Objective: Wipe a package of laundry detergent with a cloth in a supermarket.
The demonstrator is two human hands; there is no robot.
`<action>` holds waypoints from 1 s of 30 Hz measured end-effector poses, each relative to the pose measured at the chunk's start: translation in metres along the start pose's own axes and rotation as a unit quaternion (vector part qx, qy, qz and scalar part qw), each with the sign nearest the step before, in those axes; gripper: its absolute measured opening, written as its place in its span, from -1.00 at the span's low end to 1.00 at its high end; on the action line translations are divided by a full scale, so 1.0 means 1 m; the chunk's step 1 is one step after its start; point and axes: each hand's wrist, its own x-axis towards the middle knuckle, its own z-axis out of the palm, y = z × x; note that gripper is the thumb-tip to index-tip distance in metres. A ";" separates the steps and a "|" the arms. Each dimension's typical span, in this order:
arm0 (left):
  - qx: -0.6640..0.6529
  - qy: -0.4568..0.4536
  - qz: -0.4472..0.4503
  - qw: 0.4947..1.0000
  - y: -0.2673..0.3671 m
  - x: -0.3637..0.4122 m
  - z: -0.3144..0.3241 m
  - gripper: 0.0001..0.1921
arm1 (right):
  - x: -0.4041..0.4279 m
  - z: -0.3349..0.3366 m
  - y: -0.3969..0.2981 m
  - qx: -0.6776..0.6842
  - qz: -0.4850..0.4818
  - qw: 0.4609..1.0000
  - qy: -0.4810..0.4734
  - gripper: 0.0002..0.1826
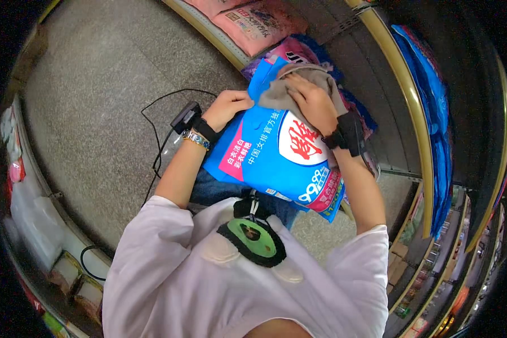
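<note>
A large blue bag of laundry detergent (257, 143) lies across my lap, its printed front turned up. My left hand (230, 107) pinches the bag's edge near its upper left corner. A grey-brown cloth (274, 95) is spread over the upper end of the bag. My right hand (310, 99) lies on this cloth and presses it flat against the bag, the fingers pointing up and left. Part of the cloth bunches beyond the fingers, so whether they grip a fold is hard to see.
Pink bags (257, 25) and a purple bag (300, 50) sit on the low shelf ahead. Blue bags (439, 169) stand on the shelf (405, 84) at right. A black cable (152, 126) trails over the grey floor (97, 84). More stocked shelving (38, 169) curves along the left.
</note>
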 end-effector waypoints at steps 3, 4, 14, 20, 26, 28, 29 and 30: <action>-0.038 -0.014 -0.022 0.999 0.000 -0.001 -0.001 -0.87 | 0.003 0.004 0.002 0.073 0.009 0.997 -0.010 -0.69; -0.033 -0.013 -0.013 0.999 -0.002 0.000 -0.001 -0.86 | 0.000 0.001 -0.009 0.109 -0.013 0.994 -0.024 -0.69; -0.054 0.006 0.000 0.999 -0.017 0.006 -0.003 -0.87 | 0.009 0.010 -0.002 -0.076 -0.081 0.993 -0.028 -0.68; -0.041 0.014 -0.011 0.999 0.000 -0.002 0.002 -0.87 | 0.041 0.009 0.014 -0.061 0.053 0.994 -0.078 -0.72; -0.038 0.041 -0.010 0.998 -0.003 -0.004 0.005 -0.86 | 0.018 0.001 -0.022 0.034 -0.090 0.991 -0.093 -0.72; -0.036 0.034 -0.015 0.999 0.003 -0.005 0.006 -0.86 | 0.017 0.004 -0.019 0.033 -0.073 0.994 -0.072 -0.72; -0.035 0.031 -0.018 0.999 0.004 -0.005 0.007 -0.86 | 0.017 0.006 -0.016 0.032 -0.064 0.996 -0.061 -0.71; -0.030 0.030 -0.019 0.999 0.002 -0.006 0.006 -0.87 | 0.021 0.009 -0.009 0.003 -0.050 0.996 -0.075 -0.72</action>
